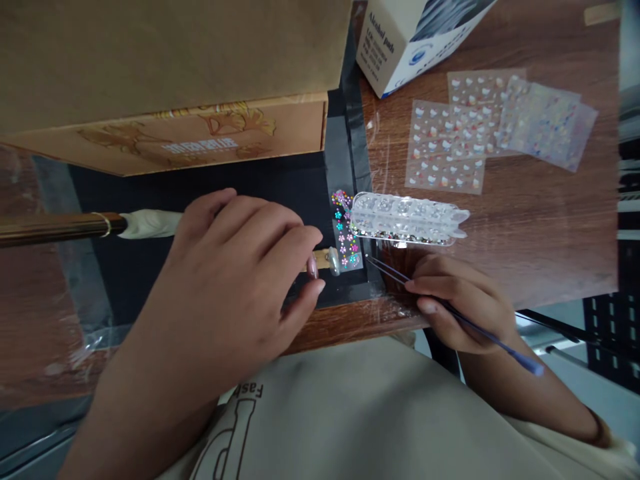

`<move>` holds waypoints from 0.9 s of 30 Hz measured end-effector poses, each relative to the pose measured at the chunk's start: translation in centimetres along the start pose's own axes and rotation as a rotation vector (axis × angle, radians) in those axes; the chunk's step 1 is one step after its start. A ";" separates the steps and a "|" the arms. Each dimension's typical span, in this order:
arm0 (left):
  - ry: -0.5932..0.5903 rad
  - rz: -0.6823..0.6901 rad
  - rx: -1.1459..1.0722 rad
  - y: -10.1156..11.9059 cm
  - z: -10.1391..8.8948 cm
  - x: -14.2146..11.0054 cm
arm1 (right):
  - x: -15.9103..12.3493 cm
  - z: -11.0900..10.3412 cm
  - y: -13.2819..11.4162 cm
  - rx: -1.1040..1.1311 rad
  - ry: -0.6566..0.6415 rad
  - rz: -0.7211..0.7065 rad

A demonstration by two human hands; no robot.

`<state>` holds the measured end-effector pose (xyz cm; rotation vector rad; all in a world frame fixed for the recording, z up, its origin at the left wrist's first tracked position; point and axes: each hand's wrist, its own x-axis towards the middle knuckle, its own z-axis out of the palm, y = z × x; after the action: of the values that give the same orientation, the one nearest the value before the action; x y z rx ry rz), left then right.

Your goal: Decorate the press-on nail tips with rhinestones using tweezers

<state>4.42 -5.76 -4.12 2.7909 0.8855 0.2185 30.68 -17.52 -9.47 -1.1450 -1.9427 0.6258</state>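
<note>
Left hand (235, 280) covers most of what it holds: only the end of a small wooden stick (323, 259) with a clear nail tip (335, 261) pokes out past the fingertips. Grip looks pinched together on that stick, but the contact itself is hidden under the fingers.

Right hand (457, 300) is clamped on thin blue tweezers (425, 293); the tips point left, just beside the nail tip, and whether they touch it or carry anything is too small to tell.

Gem sticker strip (344, 230) lies on the black mat (280, 187), right behind the nail tip. Clear rhinestone case (405, 219) sits just right of the strip on the counter (540, 220). Sticker sheets (450, 143) lie farther back, overlapping. White box (400, 40) is cut off at the top edge; print is only partly readable. Brown cardboard box (170, 73) blocks the upper left.
</note>
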 end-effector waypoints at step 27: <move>0.043 0.020 -0.044 0.0 -0.1 0.2 | -1.0 0.5 0.5 0.188 0.155 0.044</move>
<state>4.60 -5.65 -4.05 2.7649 0.8518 0.2993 30.84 -18.19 -10.52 -1.0873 -1.6942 0.7060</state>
